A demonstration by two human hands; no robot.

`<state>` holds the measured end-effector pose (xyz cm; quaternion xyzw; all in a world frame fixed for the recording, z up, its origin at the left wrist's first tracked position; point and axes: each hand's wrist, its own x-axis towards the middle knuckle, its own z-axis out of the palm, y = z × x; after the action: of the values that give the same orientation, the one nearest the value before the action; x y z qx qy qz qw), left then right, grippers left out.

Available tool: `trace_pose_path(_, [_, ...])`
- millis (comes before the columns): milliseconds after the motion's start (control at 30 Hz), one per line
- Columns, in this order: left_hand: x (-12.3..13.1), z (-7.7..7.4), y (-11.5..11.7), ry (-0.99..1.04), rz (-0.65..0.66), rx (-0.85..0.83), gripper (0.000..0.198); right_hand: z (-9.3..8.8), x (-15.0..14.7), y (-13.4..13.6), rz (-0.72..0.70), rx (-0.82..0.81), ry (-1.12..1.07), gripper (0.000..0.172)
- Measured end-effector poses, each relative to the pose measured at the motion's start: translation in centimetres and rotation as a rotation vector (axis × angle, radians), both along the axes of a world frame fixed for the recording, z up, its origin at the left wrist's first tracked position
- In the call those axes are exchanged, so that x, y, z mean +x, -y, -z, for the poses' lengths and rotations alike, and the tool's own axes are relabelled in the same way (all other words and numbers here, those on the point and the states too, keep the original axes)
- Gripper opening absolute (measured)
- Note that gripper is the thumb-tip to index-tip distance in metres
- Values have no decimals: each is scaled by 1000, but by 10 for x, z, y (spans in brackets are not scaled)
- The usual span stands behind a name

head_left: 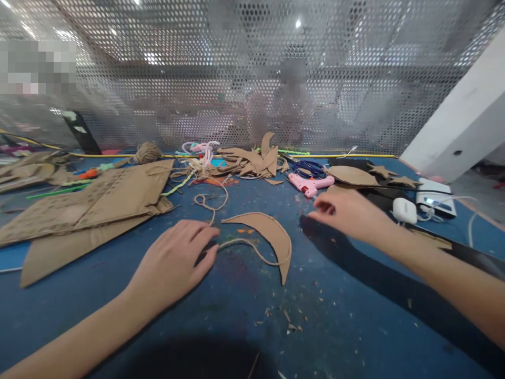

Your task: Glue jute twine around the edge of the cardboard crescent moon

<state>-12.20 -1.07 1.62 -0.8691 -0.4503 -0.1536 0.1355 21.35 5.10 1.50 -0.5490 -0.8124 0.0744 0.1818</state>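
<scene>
A cardboard crescent moon (272, 229) lies flat on the blue table in front of me. Twine (242, 240) runs from my left hand across the table and over the crescent's lower part. My left hand (179, 252) rests left of the crescent, its thumb and fingers closed on the twine; the exact grip is partly hidden. Above the table on the right hovers my right hand (343, 213), fingers loosely curled with a gap at the thumb and nothing visible in them. Just beyond its fingertips lies a pink hot glue gun (310, 184).
Cardboard sheets (98, 197) lie at left, with a twine ball (147, 152) behind. Cardboard scraps (252, 160), pipe cleaners (201, 150) and blue-handled scissors (305, 167) line the back by a perforated metal screen (221, 79). A white earbud case (404, 210) and white device (436, 197) sit right.
</scene>
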Motion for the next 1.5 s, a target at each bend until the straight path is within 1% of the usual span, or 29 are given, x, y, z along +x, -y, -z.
trace_pose_path(33, [5,2,0,-9,53,40,22,-3,9,-11,16,60,60,13])
trace_pose_path(67, [13,2,0,-17,126,55,24,-6,18,-24,22,106,107,16])
trace_pose_path(100, [22,2,0,-21,207,42,25,-7,24,-36,17,135,155,24])
trace_pose_path(167, [42,1,-2,-19,359,-64,27,-5,30,-60,-19,158,241,42])
trace_pose_path(233, [59,0,-7,-10,429,-189,35,2,29,-78,-69,153,314,52])
trace_pose_path(300, [70,1,-16,15,469,-270,37,10,24,-90,-105,143,371,48])
trace_pose_path(367, [72,4,-26,33,540,-312,33,15,20,-95,-121,146,407,39])
trace_pose_path(467, [69,11,-36,-3,627,-296,23,12,19,-95,-123,179,413,33])
trace_pose_path(533, [67,15,-38,-37,637,-218,20,3,22,-89,-113,217,380,34])
trace_pose_path(600, [67,18,-39,-63,640,-128,19,-10,25,-78,-129,273,256,32])
trace_pose_path(633, [68,19,-40,-73,644,-89,17,-18,26,-71,-151,313,134,29])
trace_pose_path(700, [71,20,-43,-96,655,-31,16,-31,26,-50,-159,350,11,22])
trace_pose_path(733, [72,21,-44,-108,662,-14,16,-36,25,-37,-136,353,-31,20])
trace_pose_path(767, [72,21,-47,-118,674,-2,17,-39,25,-23,-108,327,-74,21])
trace_pose_path(800, [73,22,-49,-126,690,6,17,-40,25,-8,-63,219,-150,23])
trace_pose_path(867, [73,22,-53,-140,725,17,19,-35,29,22,-45,-52,-300,27])
trace_pose_path(900, [73,23,-55,-144,742,23,20,-29,32,36,-46,-187,-356,29])
trace_pose_path(967, [73,22,-58,-147,768,21,20,-13,42,60,-34,-403,-427,35])
trace_pose_path(1000, [73,22,-59,-146,773,2,21,-5,47,70,-6,-482,-436,38])
trace_pose_path(1067, [74,18,-61,-139,777,-79,21,8,53,85,61,-544,-435,40])
trace_pose_path(1133, [77,14,-64,-89,778,-188,19,15,54,93,126,-519,-406,40])
trace_pose_path(1167, [78,12,-65,-47,777,-249,17,16,51,95,126,-487,-395,38])
trace_pose_path(1267, [81,11,-70,109,743,-445,11,12,38,96,23,-363,-387,33])
trace_pose_path(1333, [83,14,-73,196,698,-562,9,7,31,96,-38,-306,-359,31])
trace_pose_path(1400, [83,19,-74,276,656,-626,9,2,27,96,-45,-276,-284,29])
trace_pose_path(1500, [83,26,-75,374,624,-655,10,-2,25,99,-68,-267,-167,27])
